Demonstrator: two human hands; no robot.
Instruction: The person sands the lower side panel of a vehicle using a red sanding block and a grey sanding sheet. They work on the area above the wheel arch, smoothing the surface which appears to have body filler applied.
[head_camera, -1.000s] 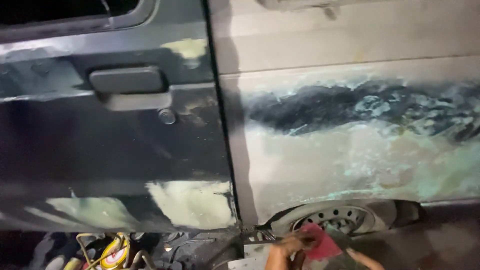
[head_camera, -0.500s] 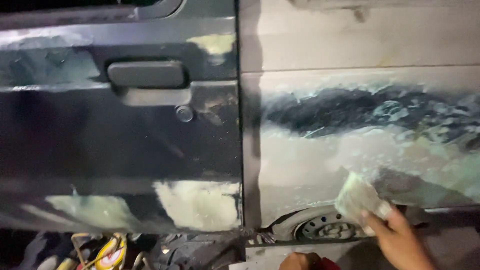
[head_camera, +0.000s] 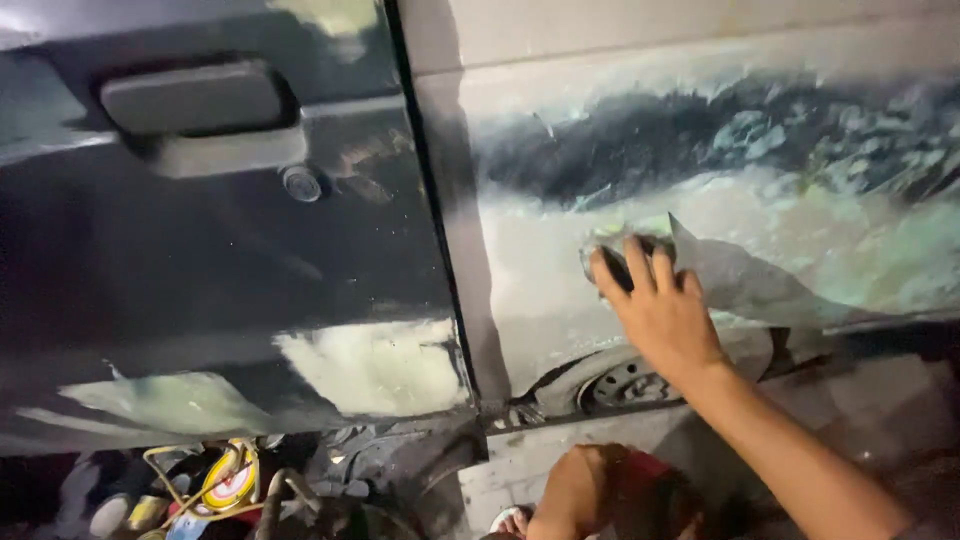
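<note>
grey filler and bare sanded patches cover the rear panel (head_camera: 720, 200) of the dark car, and this is where our work sits. half a second ago our right hand held the sheet of sandpaper off the body, low by the wheel arch; now our right hand (head_camera: 655, 305) presses the sandpaper (head_camera: 625, 240) flat against the panel, fingers spread over it, higher up and closer to the door gap. the view has also moved in, so the dark door (head_camera: 220, 250) fills more of the left side, with its handle (head_camera: 195, 100) and round lock (head_camera: 302, 183) near the top and a pale filler patch (head_camera: 375, 365) at its lower edge. the wheel (head_camera: 625, 383) shows just below our wrist. our left hand (head_camera: 580, 490) rests low at the bottom edge, clenched around a red object (head_camera: 645, 470); we cannot tell what the object is. at the bottom left, on the ground under the door, lies a clutter of tools with a round yellow and red item (head_camera: 232, 483) among pale hoses; it is too blurred to tell its markings.
</note>
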